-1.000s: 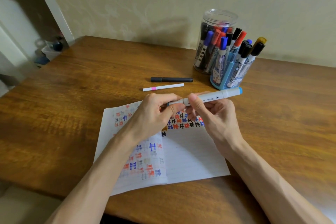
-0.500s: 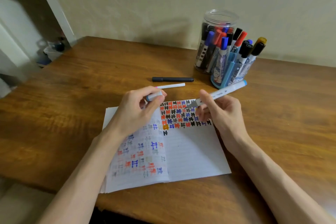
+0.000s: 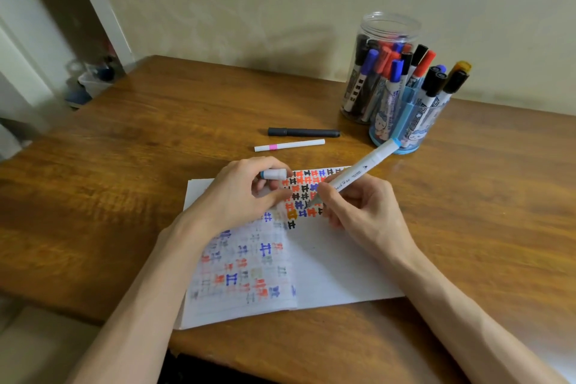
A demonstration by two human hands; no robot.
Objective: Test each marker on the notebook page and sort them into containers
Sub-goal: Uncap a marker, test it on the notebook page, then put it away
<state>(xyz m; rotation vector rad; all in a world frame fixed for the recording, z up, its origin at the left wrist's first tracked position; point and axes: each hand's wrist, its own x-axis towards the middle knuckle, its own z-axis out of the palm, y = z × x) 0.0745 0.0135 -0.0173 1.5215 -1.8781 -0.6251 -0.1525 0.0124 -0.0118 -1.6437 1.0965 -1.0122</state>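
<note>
Right hand (image 3: 358, 212) pinching uncapped white marker (image 3: 352, 176), tip down on notebook page (image 3: 336, 265); left hand (image 3: 243, 193) closed around its cap (image 3: 274, 174). Rows of test marks already there. Two pens (image 3: 304, 132) loose on table (image 3: 124, 165), unsorted; clear jar (image 3: 380, 40) and blue holder (image 3: 408, 121) both well filled.

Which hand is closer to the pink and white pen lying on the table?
Left. The left hand, holding the cap, sits just below the pink and white pen. The right hand, holding the marker, is lower and farther right.
</note>
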